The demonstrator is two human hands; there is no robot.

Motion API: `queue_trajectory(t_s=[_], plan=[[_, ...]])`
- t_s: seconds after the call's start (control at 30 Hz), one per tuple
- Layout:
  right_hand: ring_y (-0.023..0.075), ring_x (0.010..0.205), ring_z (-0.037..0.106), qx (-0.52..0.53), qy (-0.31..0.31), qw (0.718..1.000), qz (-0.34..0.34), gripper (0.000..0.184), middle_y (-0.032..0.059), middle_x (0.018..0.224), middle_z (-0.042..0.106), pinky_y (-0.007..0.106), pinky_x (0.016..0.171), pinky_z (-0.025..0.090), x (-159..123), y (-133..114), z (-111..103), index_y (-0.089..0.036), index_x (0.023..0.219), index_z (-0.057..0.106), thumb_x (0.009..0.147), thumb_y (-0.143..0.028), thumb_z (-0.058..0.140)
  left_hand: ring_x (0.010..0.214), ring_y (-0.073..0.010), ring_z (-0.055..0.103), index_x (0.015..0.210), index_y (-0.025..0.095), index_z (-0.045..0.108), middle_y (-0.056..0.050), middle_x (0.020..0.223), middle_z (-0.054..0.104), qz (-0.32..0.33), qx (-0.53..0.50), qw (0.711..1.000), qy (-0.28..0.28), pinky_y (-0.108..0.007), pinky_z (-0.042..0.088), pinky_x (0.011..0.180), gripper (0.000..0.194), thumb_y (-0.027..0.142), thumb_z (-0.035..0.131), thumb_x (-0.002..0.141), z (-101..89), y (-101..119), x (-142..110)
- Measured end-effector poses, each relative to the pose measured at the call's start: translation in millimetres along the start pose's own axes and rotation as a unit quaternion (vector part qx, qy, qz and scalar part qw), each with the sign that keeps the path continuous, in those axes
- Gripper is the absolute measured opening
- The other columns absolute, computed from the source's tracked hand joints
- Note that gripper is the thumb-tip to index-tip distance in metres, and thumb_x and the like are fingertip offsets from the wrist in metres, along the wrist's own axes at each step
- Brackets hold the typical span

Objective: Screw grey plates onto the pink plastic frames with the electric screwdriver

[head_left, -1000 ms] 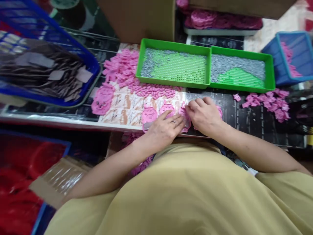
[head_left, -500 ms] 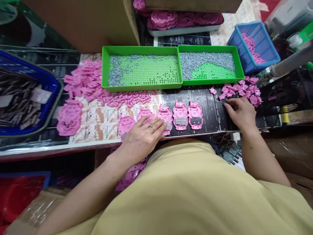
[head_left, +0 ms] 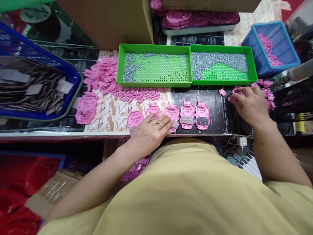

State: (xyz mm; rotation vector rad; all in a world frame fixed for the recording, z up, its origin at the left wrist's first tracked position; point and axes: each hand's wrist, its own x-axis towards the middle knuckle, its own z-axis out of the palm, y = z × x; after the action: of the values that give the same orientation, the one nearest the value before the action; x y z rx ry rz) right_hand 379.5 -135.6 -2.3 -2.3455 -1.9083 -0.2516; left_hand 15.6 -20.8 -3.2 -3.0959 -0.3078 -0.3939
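Observation:
My left hand (head_left: 153, 132) lies flat with its fingers stretched out over the lower parts of several pink plastic shells. Past its fingertips sits a pink shell (head_left: 172, 112) with a grey block partly covered by them. Two more shells stand to its right, one with a light grey block (head_left: 187, 120), the other with a dark grey block (head_left: 202, 120). At the right, my right hand (head_left: 253, 104) reaches into a pile of small pink plastic parts (head_left: 270, 98), thumb and fingers pinched at its left edge around a pink part. A single small part (head_left: 222, 92) lies just left.
Two green trays (head_left: 155, 85) of small metal pieces stand behind the shells. Pink parts (head_left: 105, 73) heap at the left, beside a stack of pink shells (head_left: 86, 109) and a blue basket (head_left: 70, 101). A blue bin (head_left: 271, 70) stands back right.
My right hand has moved onto the pile of small pink parts, and its fingers have closed there. My left hand stays on the shells. The whole view has shifted a little.

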Motion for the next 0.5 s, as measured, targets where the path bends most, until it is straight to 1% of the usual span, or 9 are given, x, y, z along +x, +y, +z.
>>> queue_trajectory(t_s=[0.1, 0.2, 0.27, 0.33, 0.43, 0.5], plan=[[0.0228, 0.092, 0.059, 0.016, 0.008, 1.0, -0.009, 0.027, 0.0117, 0.099, 0.07, 0.036, 0.081, 0.044, -1, -6, 1, -0.019, 0.091, 0.069, 0.092, -0.041, 0.053, 0.112, -0.0249, 0.069, 0.115, 0.011, 0.069, -0.013, 0.121, 0.072, -0.006, -0.011, 1.0, 0.001, -0.046, 0.055, 0.098, 0.028, 0.02, 0.046, 0.102, -0.4, 0, 0], [0.0188, 0.083, 0.062, 0.032, 0.045, 0.998, 0.015, 0.027, 0.0085, 0.093, 0.069, 0.03, 0.068, 0.043, -10, -18, 8, -0.02, 0.091, 0.069, 0.092, -0.043, 0.056, 0.112, -0.025, 0.069, 0.112, 0.012, 0.069, -0.011, 0.119, 0.073, -0.004, -0.019, 1.0, 0.025, -0.047, 0.054, 0.099, 0.026, 0.022, 0.047, 0.102, -2.7, -2, 1], [0.0185, 0.082, 0.062, 0.028, 0.068, 0.997, 0.03, 0.028, 0.0077, 0.09, 0.069, 0.029, 0.065, 0.042, -17, -24, 13, -0.021, 0.09, 0.072, 0.092, -0.045, 0.056, 0.112, -0.0247, 0.07, 0.11, 0.013, 0.07, -0.011, 0.117, 0.074, -0.003, -0.019, 0.999, 0.042, -0.047, 0.053, 0.101, 0.025, 0.023, 0.049, 0.102, -4.7, -4, 1], [0.0185, 0.084, 0.062, 0.031, 0.067, 0.997, 0.019, 0.03, 0.0076, 0.092, 0.07, 0.03, 0.069, 0.044, -23, -27, 14, -0.024, 0.092, 0.075, 0.092, -0.047, 0.055, 0.112, -0.0241, 0.069, 0.11, 0.013, 0.07, -0.011, 0.115, 0.074, -0.006, -0.021, 0.998, 0.053, -0.047, 0.052, 0.102, 0.024, 0.022, 0.049, 0.101, -6.4, -6, -1], [0.0187, 0.088, 0.062, 0.061, 0.036, 0.997, -0.003, 0.032, 0.0079, 0.1, 0.07, 0.034, 0.079, 0.049, -29, -28, 9, -0.027, 0.1, 0.076, 0.093, -0.046, 0.052, 0.112, -0.024, 0.069, 0.11, 0.015, 0.07, -0.011, 0.115, 0.074, -0.018, -0.033, 0.997, 0.063, -0.048, 0.051, 0.102, 0.023, 0.019, 0.05, 0.1, -8.3, -10, -6], [0.0203, 0.093, 0.063, 0.081, 0.024, 0.996, 0.013, 0.033, 0.0083, 0.107, 0.07, 0.037, 0.084, 0.05, -31, -28, 5, -0.028, 0.101, 0.076, 0.093, -0.047, 0.05, 0.113, -0.0239, 0.069, 0.11, 0.017, 0.071, -0.01, 0.117, 0.073, -0.037, -0.046, 0.996, 0.064, -0.048, 0.051, 0.103, 0.022, 0.019, 0.052, 0.099, -9.7, -13, -9]])
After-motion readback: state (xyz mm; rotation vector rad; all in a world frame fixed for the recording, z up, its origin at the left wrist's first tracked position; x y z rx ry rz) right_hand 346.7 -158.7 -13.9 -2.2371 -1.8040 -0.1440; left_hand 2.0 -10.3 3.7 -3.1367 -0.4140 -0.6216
